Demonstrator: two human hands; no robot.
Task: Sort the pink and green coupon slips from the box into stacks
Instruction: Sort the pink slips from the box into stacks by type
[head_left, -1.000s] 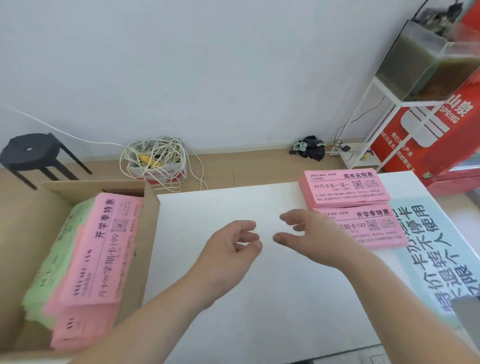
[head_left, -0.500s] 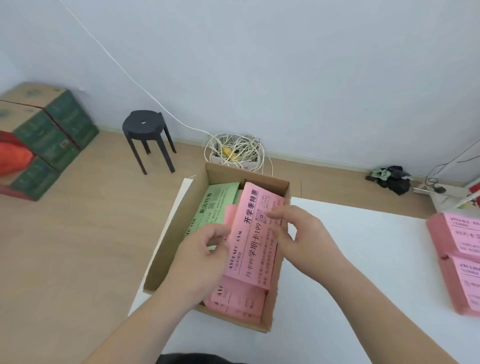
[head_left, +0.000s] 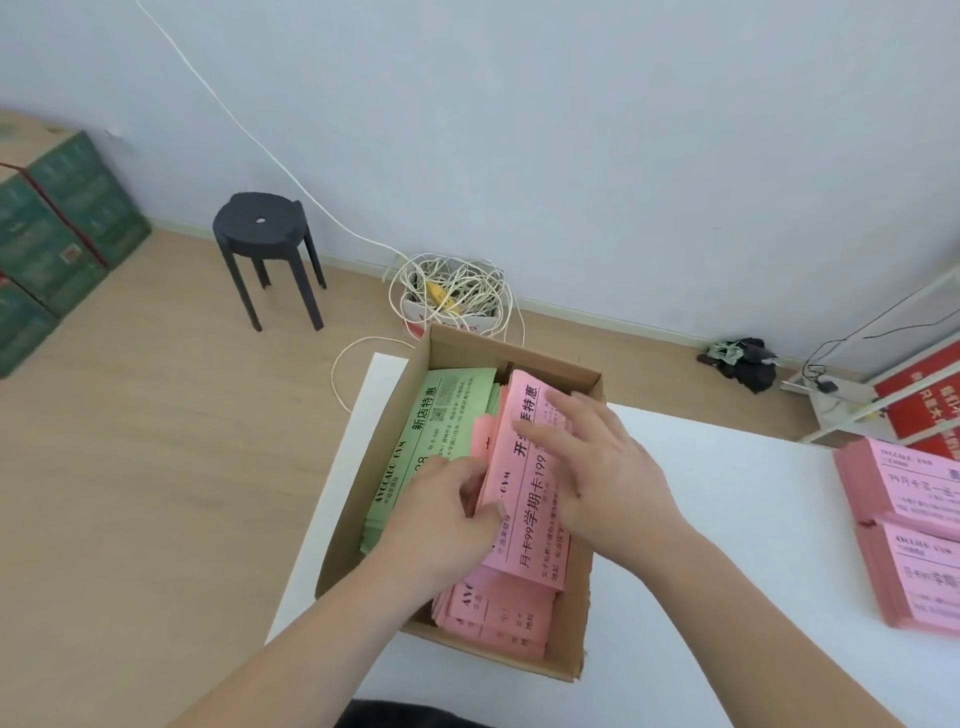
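Observation:
An open cardboard box (head_left: 571, 649) sits on the white table (head_left: 727, 519). Inside it a green slip stack (head_left: 436, 415) lies at the left and a pink slip bundle (head_left: 530, 514) leans beside it, over more pink slips (head_left: 498, 618) at the near end. My left hand (head_left: 441, 525) grips the bundle's left edge, thumb on its face. My right hand (head_left: 597, 467) lies on the bundle's upper right part with fingers spread and nearly straight. Two sorted pink stacks, a farther one (head_left: 904, 483) and a nearer one (head_left: 919, 582), sit at the table's right edge.
A black stool (head_left: 265, 234) and a coil of white cable (head_left: 452, 296) stand on the wooden floor behind the box. Green cartons (head_left: 47, 244) are stacked at the far left. A white rack and red sign (head_left: 919, 400) are at the right.
One second ago both hands hovered open over the bare table near the pink stacks. They have moved left into the box and now hold the leaning pink bundle; the view turned left.

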